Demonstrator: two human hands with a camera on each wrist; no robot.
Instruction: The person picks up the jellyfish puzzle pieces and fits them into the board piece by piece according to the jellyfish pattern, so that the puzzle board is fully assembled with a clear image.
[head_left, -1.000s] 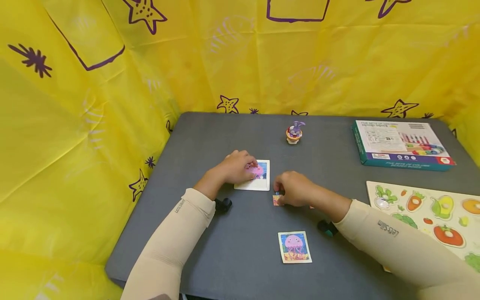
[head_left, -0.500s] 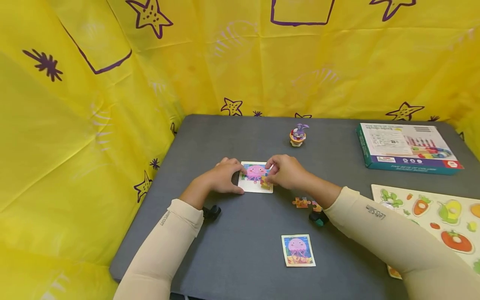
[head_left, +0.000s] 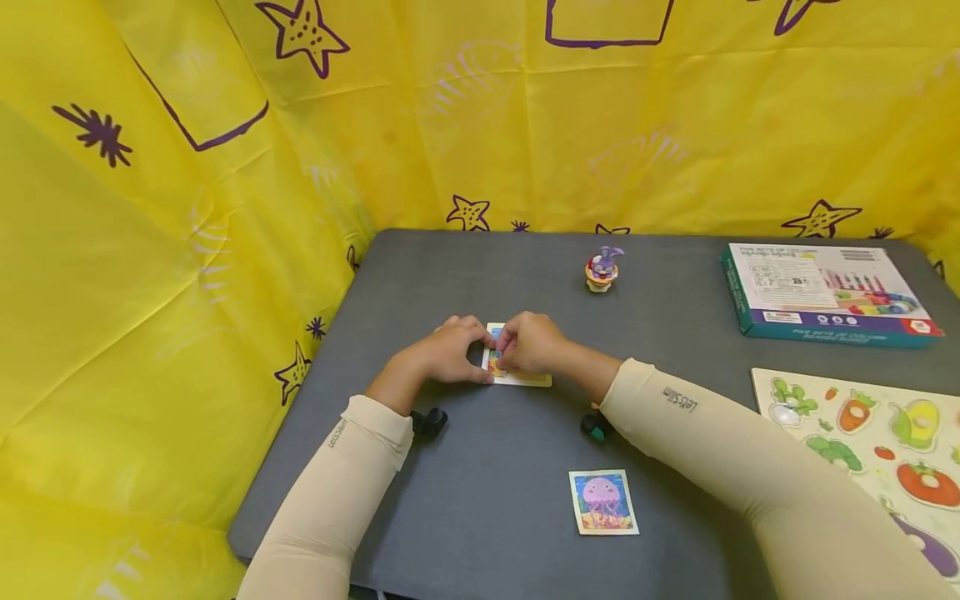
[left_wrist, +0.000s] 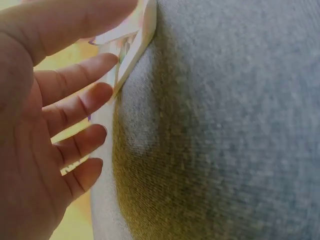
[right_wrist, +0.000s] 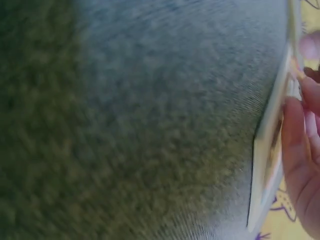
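Observation:
A small jigsaw tray (head_left: 528, 382) with a pale frame lies mid-table. My left hand (head_left: 450, 350) rests at its left edge, thumb and fingers spread apart. In the left wrist view, the fingers of the left hand (left_wrist: 55, 110) are mostly straight beside the tray edge (left_wrist: 142, 42). My right hand (head_left: 532, 343) bends over the tray and pinches an orange-yellow puzzle piece (head_left: 495, 365) at the tray's lower left. That hand covers most of the picture inside. In the right wrist view, the tray's rim (right_wrist: 257, 175) sits beside the right hand (right_wrist: 302, 155).
A jellyfish picture card (head_left: 602, 502) lies nearer the front. Behind are a purple-eared figurine (head_left: 601, 270) and a boxed toy set (head_left: 832, 296). A vegetable puzzle board (head_left: 840, 417) is at right. The right forearm mostly hides loose orange pieces (head_left: 595, 406).
My right hand picked the piece up from the table, brought it over the tray's lower right, then moved it to the lower left. My left hand shifted from the picture to the tray's left edge.

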